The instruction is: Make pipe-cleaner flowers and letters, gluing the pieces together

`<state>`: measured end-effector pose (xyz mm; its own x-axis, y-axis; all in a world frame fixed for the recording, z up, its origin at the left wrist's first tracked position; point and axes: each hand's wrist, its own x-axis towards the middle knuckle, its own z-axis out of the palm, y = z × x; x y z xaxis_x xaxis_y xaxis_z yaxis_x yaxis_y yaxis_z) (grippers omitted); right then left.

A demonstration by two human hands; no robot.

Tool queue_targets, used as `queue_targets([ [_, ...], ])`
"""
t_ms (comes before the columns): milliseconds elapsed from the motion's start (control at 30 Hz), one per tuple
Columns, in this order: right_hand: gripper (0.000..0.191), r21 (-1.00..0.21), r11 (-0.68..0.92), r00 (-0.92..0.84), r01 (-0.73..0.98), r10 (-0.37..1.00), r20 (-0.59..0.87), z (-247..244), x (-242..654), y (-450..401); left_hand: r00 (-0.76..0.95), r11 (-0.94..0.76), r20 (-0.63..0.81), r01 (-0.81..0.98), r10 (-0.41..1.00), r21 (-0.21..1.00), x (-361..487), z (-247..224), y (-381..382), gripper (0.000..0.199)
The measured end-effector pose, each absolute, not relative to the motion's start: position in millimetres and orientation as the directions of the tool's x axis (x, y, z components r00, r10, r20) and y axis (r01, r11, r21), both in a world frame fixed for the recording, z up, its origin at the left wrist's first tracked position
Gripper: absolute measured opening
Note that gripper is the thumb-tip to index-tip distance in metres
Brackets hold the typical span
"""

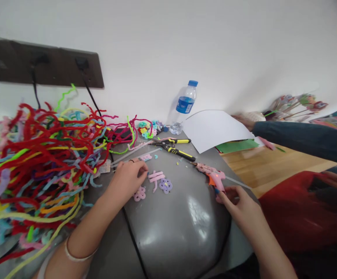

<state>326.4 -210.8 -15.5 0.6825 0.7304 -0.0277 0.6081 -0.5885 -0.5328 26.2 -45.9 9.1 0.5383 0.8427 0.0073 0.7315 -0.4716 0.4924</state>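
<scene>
Right hand [239, 203] grips pink glue gun [219, 181], centre right; we see nozzle [194, 164] aimed upper left. Left hand [128, 178]: we can't tell its grip.

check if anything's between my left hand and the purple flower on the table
Yes: the fuzzy pink strips lie between your left hand and the purple flower, just beside your fingertips. Nothing visible stands tall there, so reaching over the strips looks feasible.

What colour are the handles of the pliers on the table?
Yellow and black; the handles show best in the head view.
</scene>
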Motion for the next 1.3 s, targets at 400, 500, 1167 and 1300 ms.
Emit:
queue_targets([
  [400, 0.023, -0.826, -0.178, 0.308, 0.535, 0.951, -0.005, -12.0, 216.1, -155.4, 0.568, -0.48, -0.04, 0.729, 0.822, 0.488, 29.9, 11.2, -49.0, 0.013],
  [500, 0.025, -0.8, -0.152, 0.266, 0.581, 0.964, 0.01, -17.0, 214.8, -147.8, 0.563, -0.479, -0.035, 0.733, 0.826, 0.483, 30.2, 11.2, -49.0, 0.013],
  [1167, 0.007, -0.804, -0.237, 0.288, 0.545, 0.954, -0.085, -25.2, 222.2, -160.8, 0.556, -0.471, -0.025, 0.726, 0.831, 0.502, 29.2, 11.2, -48.4, 0.014],
  [1300, 0.009, -0.853, -0.27, 0.312, 0.447, 0.941, -0.134, -22.2, 221.9, -164.0, 0.544, -0.461, -0.02, 0.728, 0.839, 0.507, 29.6, 12.1, -48.8, 0.014],
])
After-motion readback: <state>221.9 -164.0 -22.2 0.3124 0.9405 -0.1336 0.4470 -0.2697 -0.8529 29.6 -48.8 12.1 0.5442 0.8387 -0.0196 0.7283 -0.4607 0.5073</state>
